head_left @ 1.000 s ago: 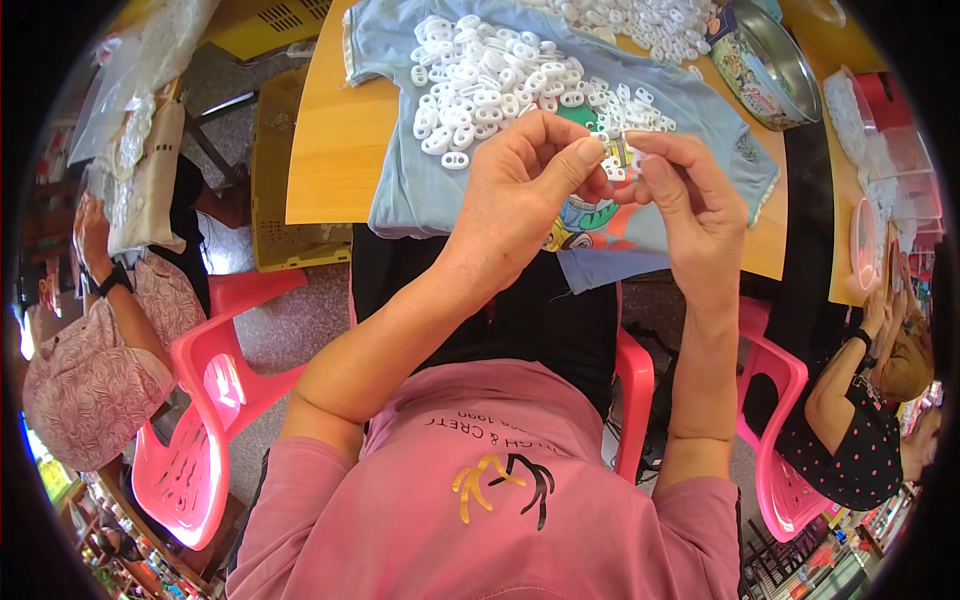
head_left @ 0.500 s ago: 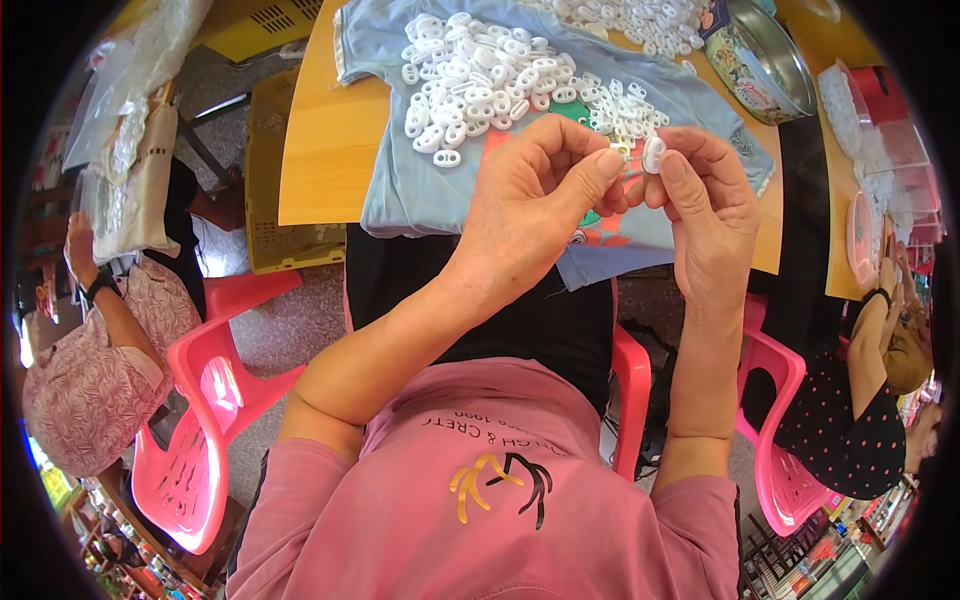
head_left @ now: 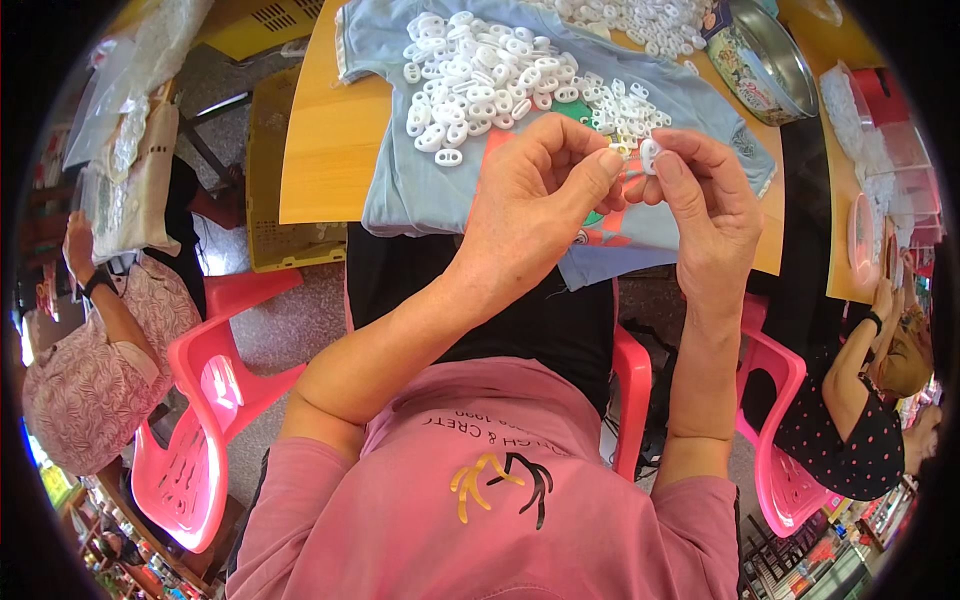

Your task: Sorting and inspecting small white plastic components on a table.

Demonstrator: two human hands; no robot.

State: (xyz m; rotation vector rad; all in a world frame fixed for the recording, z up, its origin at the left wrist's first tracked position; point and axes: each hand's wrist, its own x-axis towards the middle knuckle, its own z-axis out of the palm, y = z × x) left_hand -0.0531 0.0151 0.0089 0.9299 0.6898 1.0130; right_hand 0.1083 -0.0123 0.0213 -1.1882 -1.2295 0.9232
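Between thumb and fingers, my right hand (head_left: pixel 710 195) pinches a white oval plastic piece with two holes (head_left: pixel 649 156). My left hand (head_left: pixel 545 190) is closed in a pinch just beside it, holding a small white piece (head_left: pixel 620 150) that is mostly covered by the fingertips. Both hands are raised over the near part of a light blue shirt (head_left: pixel 415 200) spread on the table. Beyond them lies a heap of white two-holed oval pieces (head_left: pixel 480 85). A smaller pile of little white pieces (head_left: pixel 625 108) sits to its right.
The wooden table (head_left: pixel 325 150) has a round tin (head_left: pixel 765 65) at the far right and more white pieces (head_left: pixel 650 22) at the back. A yellow crate (head_left: pixel 275 190) stands left of the table. People sit on both sides, near pink chairs (head_left: pixel 200 430).
My right hand has shifted slightly, and the oval piece is turned so its holes show more. The gap between my fingertips is a little wider. The person at right has moved an arm.
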